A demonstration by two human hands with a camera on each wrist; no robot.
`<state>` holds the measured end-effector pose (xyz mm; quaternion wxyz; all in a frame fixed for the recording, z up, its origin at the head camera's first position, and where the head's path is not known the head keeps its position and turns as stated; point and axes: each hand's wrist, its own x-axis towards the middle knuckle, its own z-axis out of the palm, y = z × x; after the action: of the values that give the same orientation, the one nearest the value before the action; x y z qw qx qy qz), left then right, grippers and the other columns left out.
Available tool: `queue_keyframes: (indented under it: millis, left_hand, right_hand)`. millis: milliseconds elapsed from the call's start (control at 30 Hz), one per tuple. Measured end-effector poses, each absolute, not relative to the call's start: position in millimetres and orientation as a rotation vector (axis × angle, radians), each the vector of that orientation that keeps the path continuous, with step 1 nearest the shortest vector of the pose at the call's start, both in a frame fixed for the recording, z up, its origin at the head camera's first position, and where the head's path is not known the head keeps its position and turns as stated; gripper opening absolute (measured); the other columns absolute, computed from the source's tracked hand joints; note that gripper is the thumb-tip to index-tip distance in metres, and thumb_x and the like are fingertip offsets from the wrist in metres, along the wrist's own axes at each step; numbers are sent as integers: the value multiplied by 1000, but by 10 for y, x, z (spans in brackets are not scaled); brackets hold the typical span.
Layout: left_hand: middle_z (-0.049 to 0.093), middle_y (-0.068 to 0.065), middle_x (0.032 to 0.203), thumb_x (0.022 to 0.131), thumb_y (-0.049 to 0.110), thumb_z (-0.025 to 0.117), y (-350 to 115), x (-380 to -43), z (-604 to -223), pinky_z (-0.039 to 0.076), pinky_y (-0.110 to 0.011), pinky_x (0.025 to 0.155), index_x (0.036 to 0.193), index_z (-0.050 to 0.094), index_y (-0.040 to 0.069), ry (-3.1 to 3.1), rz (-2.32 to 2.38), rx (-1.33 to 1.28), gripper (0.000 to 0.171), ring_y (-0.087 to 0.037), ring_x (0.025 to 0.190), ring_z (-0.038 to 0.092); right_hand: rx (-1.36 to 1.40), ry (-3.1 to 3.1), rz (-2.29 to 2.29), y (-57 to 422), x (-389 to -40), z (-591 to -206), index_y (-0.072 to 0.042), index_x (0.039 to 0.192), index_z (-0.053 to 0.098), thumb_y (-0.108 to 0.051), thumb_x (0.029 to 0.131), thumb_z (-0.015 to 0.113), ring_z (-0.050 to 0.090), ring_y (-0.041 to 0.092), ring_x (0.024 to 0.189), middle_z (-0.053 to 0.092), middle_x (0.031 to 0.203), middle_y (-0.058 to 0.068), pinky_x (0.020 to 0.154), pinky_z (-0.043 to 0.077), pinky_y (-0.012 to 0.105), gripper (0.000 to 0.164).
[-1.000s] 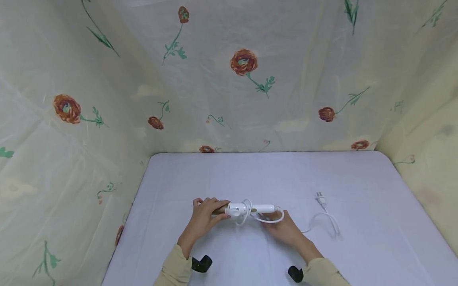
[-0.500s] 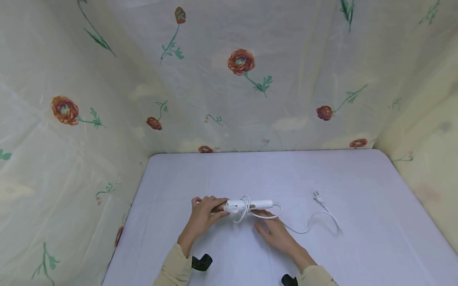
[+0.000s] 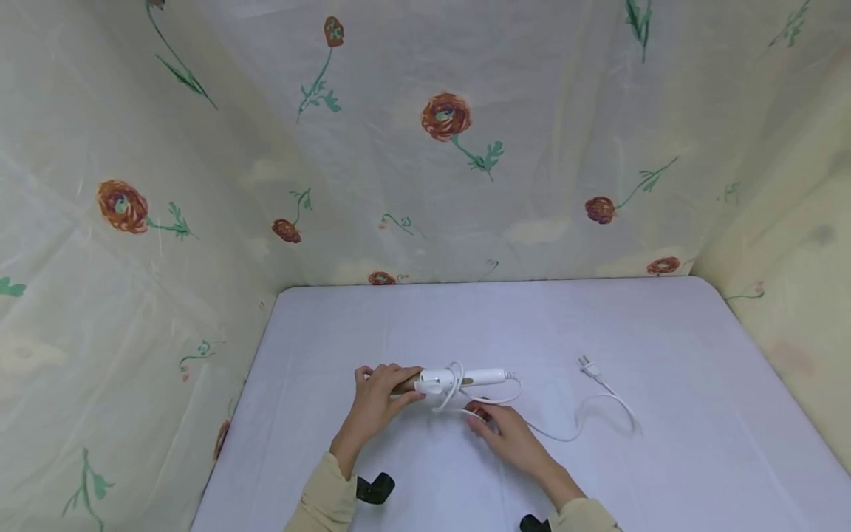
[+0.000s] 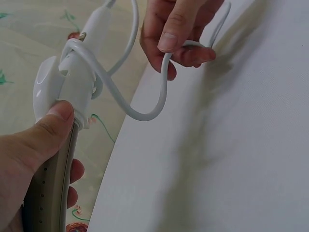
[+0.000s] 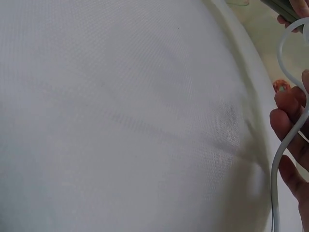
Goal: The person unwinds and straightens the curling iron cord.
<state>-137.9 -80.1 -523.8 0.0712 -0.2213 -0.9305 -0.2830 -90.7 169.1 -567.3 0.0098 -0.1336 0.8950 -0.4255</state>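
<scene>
A curling iron (image 3: 490, 377) with a white handle and a brownish barrel is held sideways in front of the person. My left hand (image 3: 380, 397) grips it round the barrel, with the thumb at the white lever in the left wrist view. The white cord (image 4: 141, 116) is looped round the handle. Below the handle, my right hand (image 3: 510, 437) pinches a length of this cord between thumb and fingers. From there the cord trails over the table to its two-pin plug (image 3: 589, 367) on the right.
A white-covered table (image 3: 665, 414) spreads beneath both hands. Cloth hangings (image 3: 532, 148) with printed flowers enclose it at the back and both sides. Dark devices (image 3: 375, 488) stick out by the sleeves.
My right hand has drawn away from under the handle, down and to the left, opened its fingers, then pinched the cord. The left hand keeps its hold on the curling iron.
</scene>
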Motion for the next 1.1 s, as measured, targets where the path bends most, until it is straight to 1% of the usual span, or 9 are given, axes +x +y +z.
queue_keyframes:
  millis: [67,133,300,433,500,667,800,967,1100]
  left_hand:
    - [69,5,98,77,42,69,-802,-1371,-5246,23,-46,86,121,64,27,-2797,-861,-664,46,-14,88,56]
    - [69,5,99,78,43,69,-801,-1364,-5249,23,-47,87,121,64,27,-2806,-858,-657,46,-14,89,57]
    - [69,6,99,79,43,68,-803,-1362,-5244,23,-46,87,121,64,28,-2818,-864,-636,45,-13,88,56]
    - [69,5,98,79,43,68,-807,-1365,-5240,22,-46,88,120,65,27,-2808,-899,-628,44,-14,87,55]
    - [69,4,98,79,42,68,-808,-1366,-5241,22,-47,87,120,65,26,-2802,-901,-632,43,-14,87,56]
    - [69,5,97,79,42,69,-805,-1375,-5256,23,-46,86,119,66,26,-2793,-875,-642,43,-14,87,56]
    - [70,4,97,79,43,69,-800,-1380,-5266,23,-46,86,119,65,27,-2803,-871,-638,44,-14,86,57]
    - [69,6,98,78,44,69,-794,-1372,-5273,24,-46,86,120,65,27,-2816,-853,-635,46,-13,87,56]
    - [69,5,99,78,43,69,-794,-1372,-5281,23,-46,87,121,65,27,-2822,-866,-641,46,-13,87,56]
  right_hand:
    - [-412,2768,-1319,1696,-885,-5660,-16,104,65,-27,93,60,53,-2,69,62,78,-13,65,45,21,16]
    - [-417,2744,-1314,1702,-863,-5645,-16,102,65,-28,94,59,50,-3,64,60,75,-13,61,44,19,15]
    - [-444,2736,-1298,1726,-801,-5586,-21,97,64,-30,93,61,45,-3,61,54,70,-15,58,41,19,11]
    - [-455,2738,-1290,1753,-747,-5551,-26,94,62,-34,91,61,39,-3,56,47,66,-17,53,36,19,9]
    - [-460,2741,-1288,1765,-720,-5541,-28,93,61,-34,91,61,37,-3,56,45,65,-17,52,35,18,7]
    - [-502,2748,-1304,1783,-659,-5514,-25,91,60,-32,92,61,35,-5,55,41,63,-18,51,33,17,7]
    - [-550,2736,-1351,1793,-619,-5474,-22,91,61,-28,93,60,35,-5,55,42,64,-18,51,34,16,7]
    - [-591,2711,-1424,1820,-578,-5399,-18,90,62,-23,93,60,38,-6,56,49,66,-18,51,36,17,6]
    - [-623,2705,-1479,1840,-559,-5336,-20,89,61,-20,93,60,41,-6,58,52,67,-17,52,38,17,4]
